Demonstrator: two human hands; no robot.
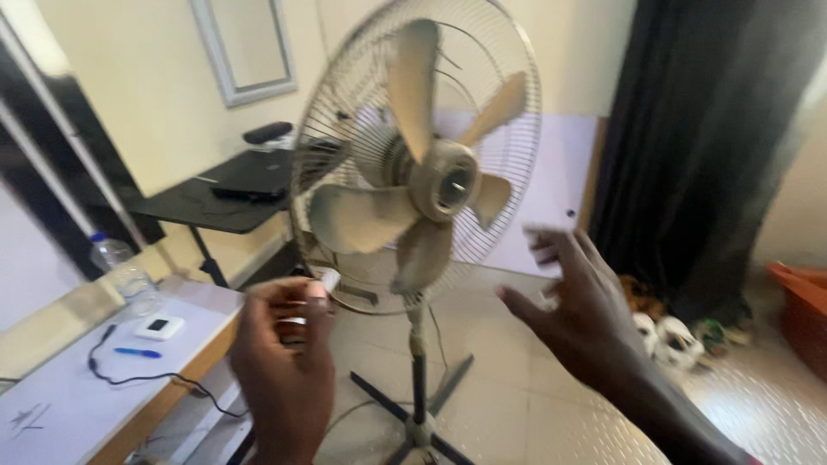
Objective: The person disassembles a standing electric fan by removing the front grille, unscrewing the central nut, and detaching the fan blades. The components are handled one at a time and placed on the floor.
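1. Facing the head camera, the standing fan (419,172) stands upright on its pole and cross-shaped base; its front guard is off, so the dusty blades (413,185) and hub (448,182) are bare, backed by the rear wire guard (508,103).
2. Long axis: the pole runs vertically; the hub points toward the viewer and slightly right.
3. The left hand (284,353) sits below and left of the hub, fingers pinched on a small white piece (328,280) just beside the guard's lower rim.
4. The right hand (581,306) is lower right of the hub, fingers spread and loose, holding nothing, near the guard but apart from it.
5. The left hand looks nearer the guard.
6. Left of the fan stand a black table (207,202) and a white desk (77,379) with a water bottle (125,275).
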